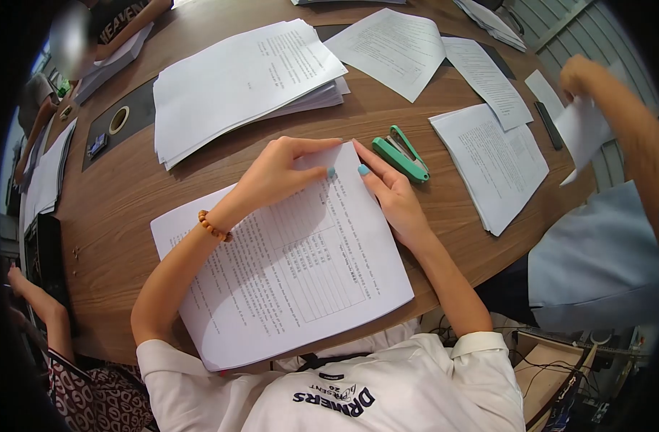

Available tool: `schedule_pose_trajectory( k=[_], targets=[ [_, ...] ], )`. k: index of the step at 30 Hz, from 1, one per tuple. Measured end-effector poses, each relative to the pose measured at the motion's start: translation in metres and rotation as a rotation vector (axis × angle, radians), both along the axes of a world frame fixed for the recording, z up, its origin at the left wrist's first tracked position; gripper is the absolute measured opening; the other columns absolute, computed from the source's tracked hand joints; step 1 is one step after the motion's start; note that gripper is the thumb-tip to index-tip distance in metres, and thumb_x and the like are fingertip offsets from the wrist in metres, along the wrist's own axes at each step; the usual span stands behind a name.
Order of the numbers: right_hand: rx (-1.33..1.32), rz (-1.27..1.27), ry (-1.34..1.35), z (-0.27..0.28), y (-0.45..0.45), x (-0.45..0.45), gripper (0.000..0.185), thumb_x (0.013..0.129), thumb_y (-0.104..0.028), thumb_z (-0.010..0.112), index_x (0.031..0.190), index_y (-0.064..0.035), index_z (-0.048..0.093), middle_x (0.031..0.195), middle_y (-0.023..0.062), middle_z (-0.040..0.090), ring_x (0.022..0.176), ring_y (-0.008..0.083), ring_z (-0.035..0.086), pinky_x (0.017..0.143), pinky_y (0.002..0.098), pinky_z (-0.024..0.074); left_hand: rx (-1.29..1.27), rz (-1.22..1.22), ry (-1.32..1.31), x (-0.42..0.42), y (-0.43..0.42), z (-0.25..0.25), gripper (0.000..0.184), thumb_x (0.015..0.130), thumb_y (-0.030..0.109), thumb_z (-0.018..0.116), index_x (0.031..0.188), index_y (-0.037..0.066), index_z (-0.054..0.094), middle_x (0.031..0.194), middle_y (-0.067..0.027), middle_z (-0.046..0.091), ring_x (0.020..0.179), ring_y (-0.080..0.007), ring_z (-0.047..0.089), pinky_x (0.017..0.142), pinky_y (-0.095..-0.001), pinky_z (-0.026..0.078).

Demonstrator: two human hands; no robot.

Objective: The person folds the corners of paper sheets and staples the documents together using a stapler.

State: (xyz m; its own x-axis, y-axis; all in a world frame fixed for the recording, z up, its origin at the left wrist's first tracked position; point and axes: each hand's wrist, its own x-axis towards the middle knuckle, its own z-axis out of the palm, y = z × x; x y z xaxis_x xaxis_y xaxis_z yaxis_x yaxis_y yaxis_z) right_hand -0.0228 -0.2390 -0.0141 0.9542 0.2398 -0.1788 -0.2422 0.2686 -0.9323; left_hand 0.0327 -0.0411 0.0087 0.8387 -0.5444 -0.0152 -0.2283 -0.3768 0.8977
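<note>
A stack of printed paper sheets (301, 273) lies in front of me at the table's near edge, its top page carrying text and a ruled table. My left hand (283, 169), with a beaded bracelet on the wrist, grips the stack's far edge, thumb on the top page and fingers along the edge. At the far right corner my right hand (393, 196) holds the same stack, its thumb on the page and its fingers along the side. Just beyond the right hand, a green stapler (401, 155) rests on the wood, untouched.
A thick paper pile (236, 90) stands beyond my hands, with loose sheets (391, 50) and another pile (491, 169) rightward. A tape roll (118, 120) lies left. At right, a co-worker's arm (625, 108) holds paper; other people sit at left around the brown table (106, 266).
</note>
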Motion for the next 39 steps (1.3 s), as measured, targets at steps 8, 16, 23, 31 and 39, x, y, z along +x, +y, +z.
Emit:
schedule_pose_trajectory(
  k=[8, 16, 23, 31, 39],
  targets=[
    [-0.112, 0.019, -0.135, -0.005, -0.003, 0.001, 0.049, 0.095, -0.007, 0.045, 0.141, 0.0046, 0.032, 0.145, 0.0143, 0.036, 0.133, 0.0179, 0.035, 0.107, 0.0274, 0.0287, 0.007, -0.001, 0.040, -0.001, -0.001, 0.004, 0.046, 0.076, 0.004, 0.060, 0.122, 0.003, 0.060, 0.099, -0.0160, 0.069, 0.078, -0.0162, 0.067, 0.073, -0.0291, 0.054],
    [0.157, -0.067, 0.039, 0.000, -0.003, 0.000, 0.043, 0.095, -0.009, 0.043, 0.136, 0.0044, 0.040, 0.133, 0.0127, 0.049, 0.118, 0.0141, 0.050, 0.098, 0.0253, 0.0395, 0.034, -0.031, 0.004, 0.000, 0.000, 0.004, 0.048, 0.078, 0.000, 0.060, 0.126, 0.003, 0.057, 0.099, -0.0104, 0.067, 0.074, -0.0087, 0.063, 0.071, -0.0228, 0.053],
    [0.085, -0.054, 0.025, -0.001, -0.003, -0.002, 0.039, 0.095, -0.008, 0.041, 0.133, 0.0023, 0.044, 0.125, 0.0105, 0.054, 0.109, 0.0110, 0.053, 0.092, 0.0238, 0.0426, 0.009, -0.025, 0.025, 0.001, -0.002, 0.002, 0.047, 0.077, 0.004, 0.061, 0.124, 0.001, 0.058, 0.094, -0.0163, 0.069, 0.073, -0.0146, 0.067, 0.070, -0.0269, 0.055],
    [-0.099, -0.060, -0.127, -0.008, -0.001, -0.002, 0.040, 0.095, -0.006, 0.042, 0.133, 0.0039, 0.044, 0.127, 0.0124, 0.053, 0.112, 0.0138, 0.052, 0.095, 0.0259, 0.0405, 0.040, -0.056, 0.037, 0.002, -0.004, 0.008, 0.048, 0.079, 0.001, 0.060, 0.127, 0.002, 0.056, 0.099, -0.0131, 0.068, 0.077, -0.0114, 0.065, 0.074, -0.0255, 0.054],
    [-0.077, -0.073, -0.166, -0.004, 0.000, -0.003, 0.039, 0.095, -0.007, 0.040, 0.131, 0.0043, 0.044, 0.127, 0.0138, 0.053, 0.117, 0.0168, 0.050, 0.099, 0.0272, 0.0377, 0.072, -0.005, -0.133, 0.004, -0.001, 0.001, 0.042, 0.080, 0.006, 0.060, 0.122, 0.002, 0.060, 0.114, -0.0152, 0.065, 0.095, -0.0170, 0.065, 0.091, -0.0312, 0.048]
  ],
)
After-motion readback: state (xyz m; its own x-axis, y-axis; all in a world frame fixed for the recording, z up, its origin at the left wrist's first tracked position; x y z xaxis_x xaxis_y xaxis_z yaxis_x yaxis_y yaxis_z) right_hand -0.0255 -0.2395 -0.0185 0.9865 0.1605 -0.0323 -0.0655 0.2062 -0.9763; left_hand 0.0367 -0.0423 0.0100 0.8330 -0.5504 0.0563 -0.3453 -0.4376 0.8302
